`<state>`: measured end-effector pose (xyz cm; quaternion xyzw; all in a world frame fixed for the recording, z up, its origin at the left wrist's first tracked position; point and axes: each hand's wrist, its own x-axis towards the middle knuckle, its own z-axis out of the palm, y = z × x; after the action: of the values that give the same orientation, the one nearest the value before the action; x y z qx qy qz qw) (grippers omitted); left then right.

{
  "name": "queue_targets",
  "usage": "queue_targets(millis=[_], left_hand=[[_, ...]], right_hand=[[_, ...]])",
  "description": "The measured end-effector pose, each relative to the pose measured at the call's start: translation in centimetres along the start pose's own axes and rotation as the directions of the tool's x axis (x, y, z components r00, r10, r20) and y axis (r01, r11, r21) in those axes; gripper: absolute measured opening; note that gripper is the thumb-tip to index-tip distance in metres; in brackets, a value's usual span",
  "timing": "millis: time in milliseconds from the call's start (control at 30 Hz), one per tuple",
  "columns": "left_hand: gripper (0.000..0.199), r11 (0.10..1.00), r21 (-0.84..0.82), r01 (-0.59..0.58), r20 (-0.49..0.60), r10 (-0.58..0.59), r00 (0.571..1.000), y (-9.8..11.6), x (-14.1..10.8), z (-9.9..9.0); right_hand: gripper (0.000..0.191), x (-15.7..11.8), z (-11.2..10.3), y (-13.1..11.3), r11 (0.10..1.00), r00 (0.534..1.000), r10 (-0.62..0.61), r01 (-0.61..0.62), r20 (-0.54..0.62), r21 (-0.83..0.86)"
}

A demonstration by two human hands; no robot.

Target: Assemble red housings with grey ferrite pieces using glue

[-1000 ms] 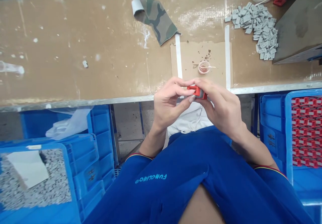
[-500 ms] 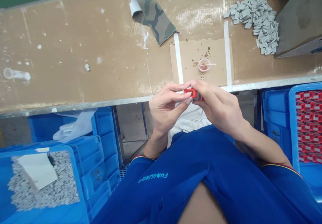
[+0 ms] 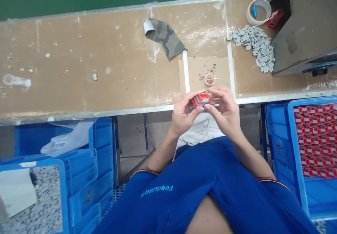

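- Left hand [image 3: 183,114] and right hand [image 3: 223,113] sit close together at centre, their fingers curled narrow around a red-and-grey plastic part [image 3: 200,100], holding it up just above the metal bench edge [image 3: 105,112]
- A small round dish [image 3: 210,79] sits on a cardboard sheet [image 3: 193,73] just beyond the hands
- Grey plastic pieces [image 3: 252,44] lie heaped at upper right
- A blue crate [image 3: 290,139] of red parts stands at lower right
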<state>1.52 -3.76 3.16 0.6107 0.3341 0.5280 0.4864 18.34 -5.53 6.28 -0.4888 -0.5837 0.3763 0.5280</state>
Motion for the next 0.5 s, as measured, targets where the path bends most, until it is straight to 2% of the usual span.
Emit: queue_targets(millis=[67,133,233,300,400,500], left_hand=[[0.047,1.000,-0.008,0.022,0.013,-0.022,1.000,-0.1,0.0,-0.2],[0.048,0.999,-0.030,0.036,0.018,-0.035,0.999,-0.1,0.2,-0.5],[0.046,0.993,-0.090,0.078,0.020,-0.077,0.997,-0.1,0.4,-0.8],[0.045,0.977,-0.158,0.144,0.010,-0.144,0.990,0.1,0.5,-0.6],[0.048,0.909,-0.332,0.253,0.005,-0.267,0.964,0.5,0.5,0.1],[0.043,0.820,-0.488,0.301,0.017,-0.335,0.942,1.1,0.5,1.1]], right_hand=[[0.025,0.2,-0.7,-0.6,0.980,0.989,-0.144,0.138,-0.034,-0.143],[0.018,0.6,-1.3,-1.3,0.951,0.976,-0.219,0.216,0.008,-0.223],[0.013,1.2,-1.8,-1.8,0.946,0.974,-0.206,0.222,0.091,-0.238],[0.011,1.4,-1.9,-1.8,0.955,0.976,-0.186,0.207,0.114,-0.213],[0.023,1.1,-1.6,-1.6,0.968,0.981,-0.153,0.172,0.116,-0.185],[0.038,0.3,-1.1,-1.3,0.961,0.983,-0.148,0.169,0.111,-0.218]])
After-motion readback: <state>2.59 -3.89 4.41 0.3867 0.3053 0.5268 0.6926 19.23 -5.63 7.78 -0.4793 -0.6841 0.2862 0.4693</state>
